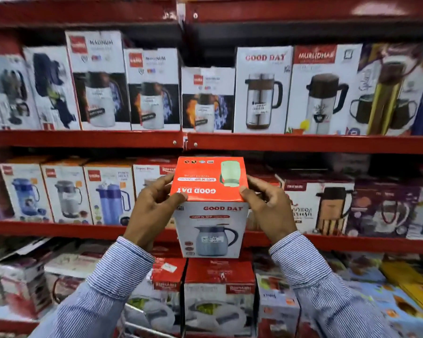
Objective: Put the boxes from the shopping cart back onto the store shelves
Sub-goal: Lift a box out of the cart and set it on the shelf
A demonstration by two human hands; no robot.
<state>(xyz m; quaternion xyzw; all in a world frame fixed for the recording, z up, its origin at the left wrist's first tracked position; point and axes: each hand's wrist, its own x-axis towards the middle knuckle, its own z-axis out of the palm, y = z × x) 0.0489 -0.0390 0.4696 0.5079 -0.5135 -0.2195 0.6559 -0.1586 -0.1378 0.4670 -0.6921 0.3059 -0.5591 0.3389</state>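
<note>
I hold a "Good Day" jug box point(211, 223), red on top and white on the front with a picture of a grey jug, in the middle of the view. My left hand point(154, 208) grips its left side and my right hand point(266, 208) grips its right side, thumbs on the red top. The box is upright, in the air in front of the middle red shelf point(59, 229). A taller "Good Day" box point(263, 90) stands on the upper shelf point(83, 139) above. The shopping cart's wire edge point(144, 329) shows faintly at the bottom.
Rows of flask and jug boxes fill the upper and middle shelves. Behind my hands the middle shelf holds more boxes, partly hidden. Red and white boxes point(219, 293) stand stacked below the held box. Loose boxes lie at lower left and lower right.
</note>
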